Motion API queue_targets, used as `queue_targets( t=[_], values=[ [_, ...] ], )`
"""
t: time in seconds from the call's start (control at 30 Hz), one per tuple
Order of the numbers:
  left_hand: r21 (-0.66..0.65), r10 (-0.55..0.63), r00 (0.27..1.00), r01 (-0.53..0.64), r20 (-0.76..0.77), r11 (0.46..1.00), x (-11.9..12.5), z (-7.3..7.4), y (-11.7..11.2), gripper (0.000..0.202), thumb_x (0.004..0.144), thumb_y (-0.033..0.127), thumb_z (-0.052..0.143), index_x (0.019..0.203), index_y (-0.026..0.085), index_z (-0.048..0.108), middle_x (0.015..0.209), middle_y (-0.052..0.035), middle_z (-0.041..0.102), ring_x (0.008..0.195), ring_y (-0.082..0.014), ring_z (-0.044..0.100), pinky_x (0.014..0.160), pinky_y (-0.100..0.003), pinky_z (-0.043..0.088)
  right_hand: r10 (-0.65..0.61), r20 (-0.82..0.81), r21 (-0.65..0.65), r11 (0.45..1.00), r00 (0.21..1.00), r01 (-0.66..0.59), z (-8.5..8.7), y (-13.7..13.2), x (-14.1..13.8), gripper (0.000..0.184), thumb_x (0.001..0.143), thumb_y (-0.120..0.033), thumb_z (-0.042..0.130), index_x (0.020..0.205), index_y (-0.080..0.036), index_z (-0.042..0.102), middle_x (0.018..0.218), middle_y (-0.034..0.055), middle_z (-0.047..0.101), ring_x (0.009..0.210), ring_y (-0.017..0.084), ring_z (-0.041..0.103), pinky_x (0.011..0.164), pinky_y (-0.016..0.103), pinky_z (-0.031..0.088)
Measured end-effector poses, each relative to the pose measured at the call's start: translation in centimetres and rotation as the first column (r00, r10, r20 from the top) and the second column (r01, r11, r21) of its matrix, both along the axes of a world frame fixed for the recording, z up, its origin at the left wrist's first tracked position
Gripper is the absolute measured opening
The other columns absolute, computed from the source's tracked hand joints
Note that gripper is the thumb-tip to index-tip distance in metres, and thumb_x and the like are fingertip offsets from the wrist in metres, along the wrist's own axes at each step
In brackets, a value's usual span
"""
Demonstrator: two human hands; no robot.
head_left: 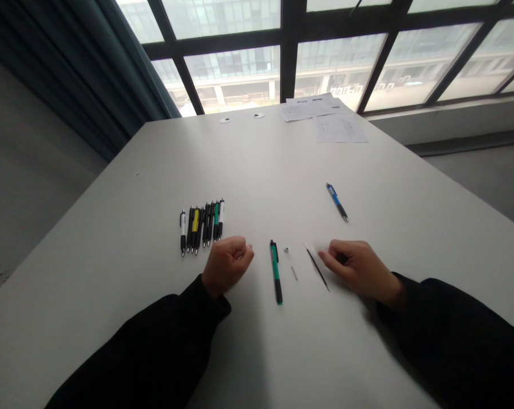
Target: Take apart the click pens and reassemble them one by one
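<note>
My left hand (228, 266) rests on the white table as a loose fist, holding nothing, just below a row of several black, white, yellow and green pens (201, 228). My right hand (354, 268) lies with its fingers curled and empty, close to a thin black pen refill (317, 268). Between my hands lies a disassembled green-and-black pen body (276, 271). Beside it are a small metal part (286, 249) and a short pale tube or spring (294, 273). A blue-and-black pen (337, 202) lies farther ahead of my right hand.
The white table (257, 165) runs forward to a window with dark frames (288, 51). Printed paper sheets (329, 116) lie at its far edge, near two round cable grommets (242, 117). A dark curtain (90, 74) hangs at the left.
</note>
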State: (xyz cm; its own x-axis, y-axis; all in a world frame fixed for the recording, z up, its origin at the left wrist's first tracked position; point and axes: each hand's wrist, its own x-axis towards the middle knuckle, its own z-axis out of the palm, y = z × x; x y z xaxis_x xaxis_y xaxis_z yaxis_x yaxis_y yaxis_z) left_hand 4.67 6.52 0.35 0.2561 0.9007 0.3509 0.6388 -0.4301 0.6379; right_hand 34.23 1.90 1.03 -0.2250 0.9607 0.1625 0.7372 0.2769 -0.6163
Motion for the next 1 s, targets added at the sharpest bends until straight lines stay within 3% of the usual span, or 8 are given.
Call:
queue_targets(
  t=[0.13,0.23,0.3,0.43,0.7,0.87,1.0],
  values=[
    [0.047,-0.066,0.997,0.068,-0.025,0.997,0.14,0.13,-0.23,0.04,0.083,0.015,0.055,0.058,0.02,0.024,0.054,0.0074,0.026,0.049,-0.0081,0.025,0.051,-0.025,0.022,0.007,-0.004,-0.015,1.0,1.0,-0.007,0.11,0.1,-0.02,0.037,0.089,-0.039,0.055,0.059,-0.02,0.044,0.052,-0.0048,0.042,0.049,0.009,0.036,0.052,0.024,0.031],
    [0.053,-0.229,0.973,0.23,-0.027,0.972,0.18,0.49,-0.45,0.028,0.083,0.017,0.06,0.065,0.02,0.038,0.065,0.0039,0.042,0.057,-0.0101,0.038,0.055,-0.024,0.033,0.012,-0.013,-0.026,1.0,1.0,-0.013,0.12,0.14,0.0,0.037,0.089,-0.039,0.055,0.06,-0.02,0.044,0.052,-0.0048,0.042,0.05,0.009,0.036,0.052,0.024,0.031],
    [0.058,-0.392,0.919,0.394,-0.042,0.917,0.29,0.75,-0.63,0.019,0.082,0.025,0.067,0.078,0.019,0.049,0.081,-0.0018,0.054,0.072,-0.014,0.05,0.066,-0.027,0.043,0.016,-0.017,-0.027,0.999,1.0,-0.016,0.12,0.13,0.04,0.037,0.09,-0.039,0.055,0.06,-0.02,0.044,0.052,-0.0049,0.042,0.049,0.009,0.036,0.051,0.024,0.031],
    [0.072,-0.567,0.811,0.58,-0.142,0.812,0.6,0.94,-0.89,0.037,0.078,0.041,0.075,0.102,0.019,0.059,0.108,-0.0098,0.063,0.1,-0.0227,0.055,0.088,-0.037,0.048,0.025,-0.014,-0.033,0.999,1.0,-0.026,0.11,0.13,0.11,0.037,0.089,-0.038,0.056,0.059,-0.019,0.044,0.052,-0.005,0.042,0.05,0.009,0.036,0.051,0.023,0.031],
    [0.07,-0.579,0.796,0.597,-0.177,0.799,0.51,0.33,-0.69,0.047,0.076,0.055,0.074,0.101,0.017,0.063,0.103,-0.0108,0.065,0.094,-0.022,0.059,0.086,-0.037,0.051,0.055,-0.01,-0.031,0.998,0.998,-0.055,0.11,0.3,0.13,0.037,0.09,-0.038,0.056,0.06,-0.02,0.044,0.053,-0.0048,0.042,0.05,0.009,0.036,0.051,0.024,0.031],
    [0.151,-0.562,0.815,0.579,-0.14,0.801,0.63,0.3,-0.75,0.037,0.078,0.05,0.073,0.088,0.015,0.063,0.09,-0.0079,0.065,0.081,-0.0178,0.061,0.075,-0.031,0.052,0.064,-0.002,-0.02,0.998,0.998,-0.064,-0.08,0.29,0.26,0.037,0.09,-0.037,0.056,0.06,-0.02,0.044,0.053,-0.0047,0.043,0.05,0.009,0.035,0.051,0.024,0.031],
    [0.118,-0.56,0.819,0.572,-0.12,0.811,0.65,0.35,-0.78,0.029,0.083,0.043,0.071,0.084,0.015,0.062,0.086,-0.0069,0.064,0.075,-0.0153,0.061,0.069,-0.028,0.052,0.064,0.002,-0.029,0.998,0.998,-0.064,-0.06,0.34,0.23,0.038,0.091,-0.04,0.054,0.06,-0.02,0.043,0.053,-0.005,0.042,0.05,0.009,0.035,0.052,0.024,0.031]
  ],
)
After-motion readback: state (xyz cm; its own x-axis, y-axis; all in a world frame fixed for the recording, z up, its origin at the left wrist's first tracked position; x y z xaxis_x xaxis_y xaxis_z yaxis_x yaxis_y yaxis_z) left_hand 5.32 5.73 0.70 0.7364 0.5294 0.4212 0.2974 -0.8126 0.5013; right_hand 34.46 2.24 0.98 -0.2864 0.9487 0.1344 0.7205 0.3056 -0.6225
